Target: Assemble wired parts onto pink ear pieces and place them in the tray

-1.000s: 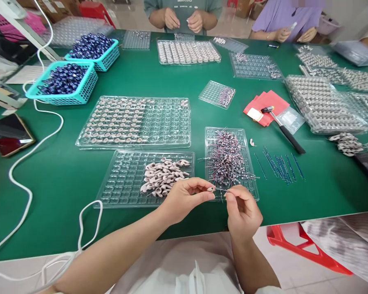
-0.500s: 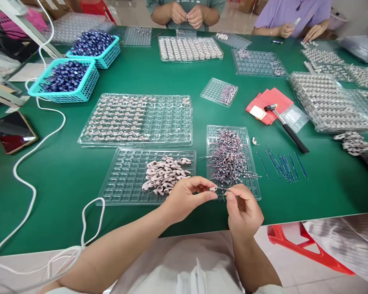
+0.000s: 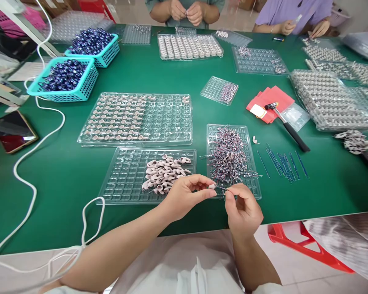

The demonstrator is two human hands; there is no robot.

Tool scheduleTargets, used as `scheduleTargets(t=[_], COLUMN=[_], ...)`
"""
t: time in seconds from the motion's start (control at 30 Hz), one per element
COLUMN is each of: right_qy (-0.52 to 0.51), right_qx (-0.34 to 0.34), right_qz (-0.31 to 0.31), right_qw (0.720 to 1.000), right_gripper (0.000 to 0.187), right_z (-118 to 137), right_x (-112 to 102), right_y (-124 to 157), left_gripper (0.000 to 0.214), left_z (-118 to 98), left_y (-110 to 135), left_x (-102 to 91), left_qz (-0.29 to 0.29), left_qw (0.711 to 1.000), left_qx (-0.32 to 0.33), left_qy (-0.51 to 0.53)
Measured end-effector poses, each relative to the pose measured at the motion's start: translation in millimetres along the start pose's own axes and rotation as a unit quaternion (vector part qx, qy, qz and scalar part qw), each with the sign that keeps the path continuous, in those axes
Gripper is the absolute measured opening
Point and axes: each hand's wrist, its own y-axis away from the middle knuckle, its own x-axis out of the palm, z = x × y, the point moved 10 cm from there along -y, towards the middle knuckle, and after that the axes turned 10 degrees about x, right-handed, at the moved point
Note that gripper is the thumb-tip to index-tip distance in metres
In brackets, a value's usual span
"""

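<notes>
My left hand [image 3: 187, 196] pinches a small pale pink part [image 3: 212, 186] between thumb and fingertips. My right hand [image 3: 242, 210] pinches a thin wire lead [image 3: 222, 189] whose end meets that part. Both hands hover over the near edge of a clear tray [image 3: 251, 183] heaped with thin wired components [image 3: 228, 155]. To the left, another clear tray [image 3: 122, 175] holds a pile of pink parts [image 3: 164, 173]. Behind it a larger clear tray [image 3: 171, 118] has pink parts set in rows on its left half.
Blue thin pieces [image 3: 282, 161] lie loose right of the trays, near a small hammer [image 3: 286, 126] and red cloth [image 3: 271, 100]. Two teal baskets [image 3: 84, 92] of dark blue parts, a phone [image 3: 12, 130] and a white cable [image 3: 33, 192] lie left. Two other people work at the far edge.
My hands stay pinched together over the tray edge; they shifted very slightly. The view tilted down a little. The people across the table moved their hands.
</notes>
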Motion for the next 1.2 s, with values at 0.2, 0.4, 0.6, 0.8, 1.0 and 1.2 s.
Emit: scheduleTargets(t=[0.2,0.4,0.6,0.8,1.0,1.2], right_qy=[-0.004,0.022,0.024,0.047,0.079,0.092], right_qx=[0.007,-0.003,-0.004,0.029,0.051,0.05], right_qz=[-0.003,0.005,0.028,0.069,0.099,0.107], right_qw=[1.0,1.0,0.999,0.996,0.991,0.989], right_gripper=[0.019,0.018,0.019,0.012,0.012,0.011], right_z=[0,3,3,-2,-6,-6], right_x=[0,1,6,14,21,21], right_y=[-1,-2,-4,-5,-6,-7], left_gripper=[0.016,0.014,0.015,0.017,0.015,0.018], left_z=[-10,-24,-39,-54,-63,-61], left_y=[-1,-2,2,8,11,9], left_x=[-4.5,-6.9,-1.3,5.8,13.8,12.8], left_qz=[-0.006,-0.008,0.011,0.029,0.059,0.073], left_qw=[0.996,0.986,0.964,0.911,0.869,0.866], left_qx=[0.057,0.12,0.191,0.288,0.354,0.341], left_qy=[-0.064,-0.119,-0.187,-0.293,-0.34,-0.359])
